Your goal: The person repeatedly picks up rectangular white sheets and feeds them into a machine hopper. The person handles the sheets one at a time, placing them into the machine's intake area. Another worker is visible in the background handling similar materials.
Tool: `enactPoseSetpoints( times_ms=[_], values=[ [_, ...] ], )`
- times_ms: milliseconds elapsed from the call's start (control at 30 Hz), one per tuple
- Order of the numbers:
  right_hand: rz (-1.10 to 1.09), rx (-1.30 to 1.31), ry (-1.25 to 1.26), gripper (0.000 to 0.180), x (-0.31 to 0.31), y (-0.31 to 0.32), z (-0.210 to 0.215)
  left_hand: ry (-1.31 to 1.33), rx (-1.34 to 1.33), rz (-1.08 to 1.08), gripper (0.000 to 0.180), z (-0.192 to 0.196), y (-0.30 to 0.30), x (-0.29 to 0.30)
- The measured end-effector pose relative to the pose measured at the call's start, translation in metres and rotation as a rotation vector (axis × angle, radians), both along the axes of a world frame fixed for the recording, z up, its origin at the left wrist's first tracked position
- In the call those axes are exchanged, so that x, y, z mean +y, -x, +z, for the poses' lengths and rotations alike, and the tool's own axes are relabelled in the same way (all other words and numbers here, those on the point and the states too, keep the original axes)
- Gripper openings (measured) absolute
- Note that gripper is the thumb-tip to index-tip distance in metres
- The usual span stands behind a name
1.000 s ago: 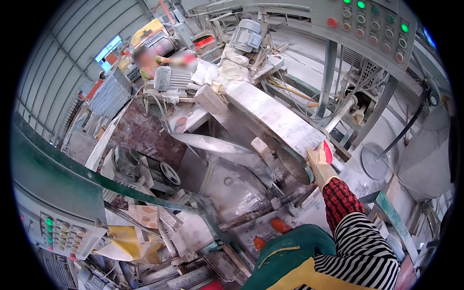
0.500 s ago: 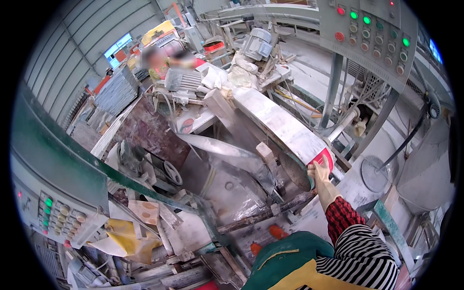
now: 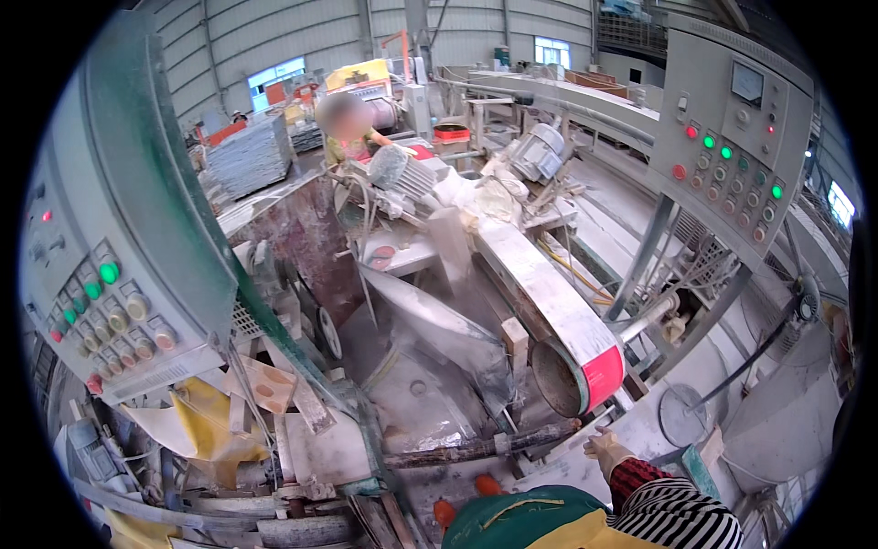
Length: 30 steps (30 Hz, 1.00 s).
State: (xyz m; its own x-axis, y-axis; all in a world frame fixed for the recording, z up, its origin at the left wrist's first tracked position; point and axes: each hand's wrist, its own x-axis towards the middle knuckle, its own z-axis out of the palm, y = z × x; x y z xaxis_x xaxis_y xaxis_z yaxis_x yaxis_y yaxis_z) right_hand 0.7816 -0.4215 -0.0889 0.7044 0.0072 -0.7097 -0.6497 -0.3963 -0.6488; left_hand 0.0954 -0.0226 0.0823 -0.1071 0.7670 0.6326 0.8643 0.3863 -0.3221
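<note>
One right hand [image 3: 607, 450], red end band [image 3: 604, 377] at twelve o'clock

Fingers loosely parted, nothing seen in the grip; red band near the fingertips, apart from them; it wraps the near end of a long white-topped belt [image 3: 553, 288], long axis running off toward eleven; grey round disc [image 3: 684, 414] at two; left hand out of view, so the right is the nearer one seen; co-worker [image 3: 344, 151] well off at eleven.
</note>
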Motion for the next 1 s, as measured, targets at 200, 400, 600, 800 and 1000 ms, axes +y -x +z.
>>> enactPoseSetpoints(
  times_ms=[200,400,600,800,1000],
  values=[
    [0.221,-0.083,-0.178,0.061,0.09,0.024,0.008,-0.105,0.051,-0.157,0.033,0.0,-0.012,-0.016],
    [0.427,0.042,-0.305,0.063,0.137,0.063,0.006,-0.114,0.106,-0.303,0.036,-0.03,-0.026,-0.034],
    [0.437,0.123,-0.305,0.057,0.132,0.081,-0.029,-0.013,-0.094,-0.462,0.041,-0.03,-0.038,-0.055],
    [0.315,0.165,-0.308,0.055,0.121,0.076,-0.042,0.192,-0.453,-0.659,0.051,-0.037,-0.071,-0.043],
    [0.59,0.08,-0.419,0.061,0.199,0.095,-0.043,0.52,-1.727,-0.512,0.055,0.024,-0.187,-0.024]
  ],
)
